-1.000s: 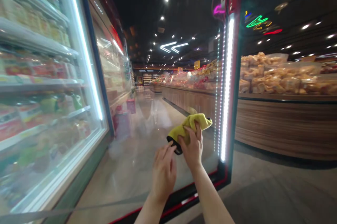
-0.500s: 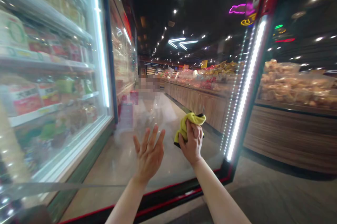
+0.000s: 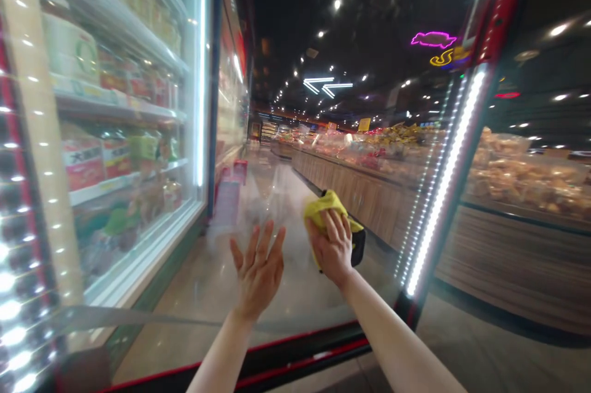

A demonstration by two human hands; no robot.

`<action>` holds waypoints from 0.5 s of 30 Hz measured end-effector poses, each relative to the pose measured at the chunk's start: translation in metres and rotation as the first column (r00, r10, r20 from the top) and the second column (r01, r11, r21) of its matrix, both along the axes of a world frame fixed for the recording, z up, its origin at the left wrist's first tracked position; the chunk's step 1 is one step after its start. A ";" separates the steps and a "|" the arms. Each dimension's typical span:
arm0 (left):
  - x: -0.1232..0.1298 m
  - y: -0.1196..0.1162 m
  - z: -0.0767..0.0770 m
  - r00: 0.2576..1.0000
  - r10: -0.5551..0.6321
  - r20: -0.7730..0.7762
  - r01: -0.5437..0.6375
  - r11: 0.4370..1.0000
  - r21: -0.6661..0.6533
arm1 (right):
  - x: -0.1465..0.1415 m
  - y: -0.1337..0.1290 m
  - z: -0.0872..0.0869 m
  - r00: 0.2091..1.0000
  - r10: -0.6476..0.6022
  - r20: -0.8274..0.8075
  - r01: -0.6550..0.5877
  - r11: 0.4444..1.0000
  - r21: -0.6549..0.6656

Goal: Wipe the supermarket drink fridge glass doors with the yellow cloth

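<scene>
My right hand [image 3: 330, 245] presses a yellow microfiber cloth [image 3: 321, 207] with a black edge against a glass door [image 3: 295, 294]. The cloth bunches under my palm and fingers, and its black part [image 3: 357, 248] shows to the right of my hand. My left hand [image 3: 258, 273] is open beside it, fingers spread and holding nothing. Its palm faces the glass, but I cannot tell whether it touches.
Packaged goods fill the shelves [image 3: 115, 159] of the lit refrigerated case at left. A red-and-black door frame [image 3: 295, 363] runs below my arms, and an LED strip [image 3: 446, 186] runs up the right. Wood-panelled counters [image 3: 508, 257] hold bagged baked goods [image 3: 521, 177] across a shiny aisle floor [image 3: 263, 196].
My left hand has let go of the cloth and opened. The cloth has shifted in my right hand, showing more black at right. The view has turned left.
</scene>
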State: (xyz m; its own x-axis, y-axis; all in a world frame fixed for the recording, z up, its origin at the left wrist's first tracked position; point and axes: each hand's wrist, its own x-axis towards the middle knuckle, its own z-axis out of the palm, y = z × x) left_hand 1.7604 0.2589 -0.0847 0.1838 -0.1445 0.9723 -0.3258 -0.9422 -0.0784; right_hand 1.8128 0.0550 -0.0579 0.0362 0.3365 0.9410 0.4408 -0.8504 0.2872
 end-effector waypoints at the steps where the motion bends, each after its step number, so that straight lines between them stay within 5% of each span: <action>1: -0.001 0.003 0.000 1.000 0.000 0.006 0.000 1.000 0.008 | -0.004 -0.005 -0.018 0.999 0.026 0.018 -0.025 0.996 -0.087; 4: -0.003 0.014 0.001 1.000 0.015 0.024 -0.015 1.000 -0.004 | -0.009 -0.027 -0.040 0.999 0.044 0.021 -0.040 0.990 -0.137; 7: -0.006 0.029 0.003 0.999 0.035 0.028 -0.034 0.999 -0.024 | -0.001 -0.022 -0.005 1.000 -0.023 0.006 0.022 0.992 0.120; 9: -0.008 0.038 0.003 0.999 0.040 0.018 -0.039 0.999 -0.016 | 0.006 0.005 0.026 0.999 -0.050 0.006 0.047 0.961 0.272; 11: -0.013 0.045 0.001 0.999 0.041 -0.009 -0.041 0.999 0.007 | 0.007 0.041 0.040 0.999 -0.033 -0.005 0.033 0.960 0.277; 13: -0.021 0.053 -0.002 0.998 0.045 -0.052 -0.044 0.999 0.031 | 0.001 0.071 0.030 1.000 0.006 -0.010 -0.004 0.981 0.192; 15: -0.034 0.063 -0.006 0.993 0.063 -0.100 -0.058 0.997 0.053 | -0.011 0.084 0.001 0.998 0.062 -0.001 -0.062 0.997 0.053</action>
